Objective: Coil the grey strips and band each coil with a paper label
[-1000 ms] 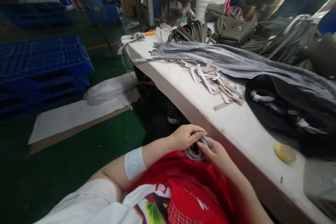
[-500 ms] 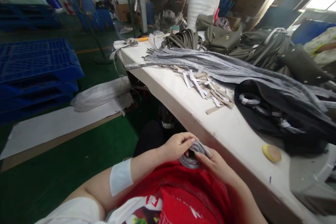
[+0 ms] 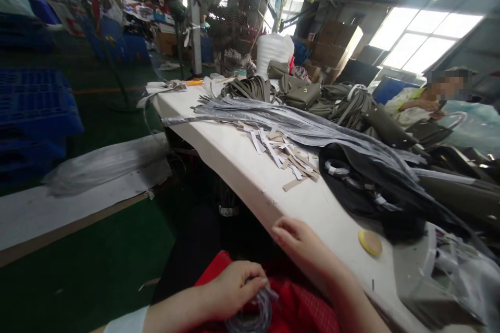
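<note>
Left grip [image 3: 234, 287] on coil [image 3: 261, 313], plastic [image 3: 463, 270] in container [image 3: 429, 308]

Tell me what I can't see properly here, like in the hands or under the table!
All in the head view:
- Coil: partly covered by the left hand, its bottom cut off by the picture's lower edge.
- Right hand: its curled fingers hide whether anything is inside.
- Under the table: too dark to make out much.
- Paper bands on the small rings: too small and blurred to show any writing.
</note>
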{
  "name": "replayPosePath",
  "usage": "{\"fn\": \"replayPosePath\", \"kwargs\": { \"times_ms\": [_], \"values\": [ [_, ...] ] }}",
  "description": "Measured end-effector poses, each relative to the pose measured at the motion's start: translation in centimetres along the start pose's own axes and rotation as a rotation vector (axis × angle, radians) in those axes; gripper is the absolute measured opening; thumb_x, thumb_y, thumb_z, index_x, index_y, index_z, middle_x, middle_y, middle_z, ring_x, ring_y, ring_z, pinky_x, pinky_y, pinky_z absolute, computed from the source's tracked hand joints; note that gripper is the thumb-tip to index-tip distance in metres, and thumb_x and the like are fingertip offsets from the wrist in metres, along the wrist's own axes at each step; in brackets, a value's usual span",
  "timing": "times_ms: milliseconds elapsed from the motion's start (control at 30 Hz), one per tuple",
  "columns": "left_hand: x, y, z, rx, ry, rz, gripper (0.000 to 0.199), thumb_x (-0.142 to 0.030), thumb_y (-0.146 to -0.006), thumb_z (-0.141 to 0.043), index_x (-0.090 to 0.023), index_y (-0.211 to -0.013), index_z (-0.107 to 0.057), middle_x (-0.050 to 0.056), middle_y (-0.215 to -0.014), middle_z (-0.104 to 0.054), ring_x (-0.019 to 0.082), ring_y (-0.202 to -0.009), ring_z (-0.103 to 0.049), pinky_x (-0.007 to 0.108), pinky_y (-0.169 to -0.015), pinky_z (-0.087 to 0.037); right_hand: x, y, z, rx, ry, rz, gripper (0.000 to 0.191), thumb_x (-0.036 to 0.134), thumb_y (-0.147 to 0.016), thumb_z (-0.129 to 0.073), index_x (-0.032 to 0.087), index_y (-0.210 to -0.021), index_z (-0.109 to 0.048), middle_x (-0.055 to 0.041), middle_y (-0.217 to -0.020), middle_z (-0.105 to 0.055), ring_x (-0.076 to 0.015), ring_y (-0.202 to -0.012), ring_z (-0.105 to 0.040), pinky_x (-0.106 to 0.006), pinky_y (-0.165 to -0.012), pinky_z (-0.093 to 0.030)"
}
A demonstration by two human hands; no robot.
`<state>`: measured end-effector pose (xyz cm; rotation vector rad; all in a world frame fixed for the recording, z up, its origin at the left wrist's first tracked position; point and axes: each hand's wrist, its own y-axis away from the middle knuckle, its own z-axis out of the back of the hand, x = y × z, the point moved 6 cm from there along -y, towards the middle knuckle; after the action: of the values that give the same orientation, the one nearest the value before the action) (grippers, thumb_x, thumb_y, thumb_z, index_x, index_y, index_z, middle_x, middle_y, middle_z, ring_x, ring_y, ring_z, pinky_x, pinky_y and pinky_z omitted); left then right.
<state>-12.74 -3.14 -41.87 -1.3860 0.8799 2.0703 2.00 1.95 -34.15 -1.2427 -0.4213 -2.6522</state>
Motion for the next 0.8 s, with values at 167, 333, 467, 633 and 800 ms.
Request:
{"fn": "replayPosePath", "kwargs": {
  "times_ms": [167, 333, 467, 633, 800],
  "values": [
    [-1.4, 0.1, 0.3, 0.003, -0.068, -0.014, 0.035, -0.040, -0.093, -0.044, -0.017, -0.091, -0.070, 0.005, -0.090, -0.072, 0.017, -0.084, -0.065, 0.021, -0.075, -0.047, -1.9, -5.8, 5.4, -0.510, 0.500, -0.048, 0.038, 0.039, -0.089, -0.052, 0.014, -0.116, -0.063, -0.0147, -0.121, -0.064, -0.0278, -0.113, -0.057, -0.038, -0.098, -0.041],
    [-1.1, 0.2, 0.5, -0.016, -0.075, 0.013, 0.034, -0.038, -0.091, -0.046, -0.017, -0.091, -0.072, 0.006, -0.089, -0.073, 0.018, -0.082, -0.066, 0.021, -0.073, -0.047, -5.2, -8.6, 5.4, -0.516, 0.738, -0.100, 0.035, 0.033, -0.093, -0.049, 0.013, -0.116, -0.067, -0.0170, -0.122, -0.065, -0.0279, -0.114, -0.057, -0.037, -0.101, -0.037],
    [-0.9, 0.4, 0.5, -0.023, -0.051, -0.004, 0.034, -0.039, -0.092, -0.045, -0.017, -0.092, -0.071, 0.004, -0.090, -0.073, 0.017, -0.083, -0.066, 0.021, -0.075, -0.047, -5.9, -7.8, 6.3, -0.515, 0.735, -0.073, 0.034, 0.028, -0.098, -0.038, 0.017, -0.101, -0.070, -0.0113, -0.103, -0.073, -0.0227, -0.096, -0.065, -0.032, -0.089, -0.043],
    [-0.5, 0.3, 0.4, 0.002, -0.037, 0.001, 0.032, -0.039, -0.091, -0.045, -0.019, -0.091, -0.070, 0.002, -0.087, -0.071, 0.016, -0.081, -0.064, 0.021, -0.073, -0.047, -5.1, -2.9, 9.2, -0.702, 0.699, -0.055, 0.041, 0.034, -0.098, -0.033, 0.015, -0.108, -0.068, -0.0136, -0.107, -0.072, -0.0241, -0.094, -0.066, -0.031, -0.081, -0.044],
    [-0.1, 0.0, 0.2, 0.078, -0.024, 0.070, 0.033, -0.042, -0.090, -0.045, -0.019, -0.094, -0.068, 0.001, -0.082, -0.069, 0.015, -0.073, -0.060, 0.020, -0.065, -0.045, -4.3, 4.2, 12.4, -1.127, 0.462, -0.030, 0.045, 0.045, -0.095, -0.041, 0.014, -0.104, -0.072, -0.0102, -0.083, -0.075, -0.0244, -0.080, -0.070, -0.029, -0.071, -0.048]
  ]
}}
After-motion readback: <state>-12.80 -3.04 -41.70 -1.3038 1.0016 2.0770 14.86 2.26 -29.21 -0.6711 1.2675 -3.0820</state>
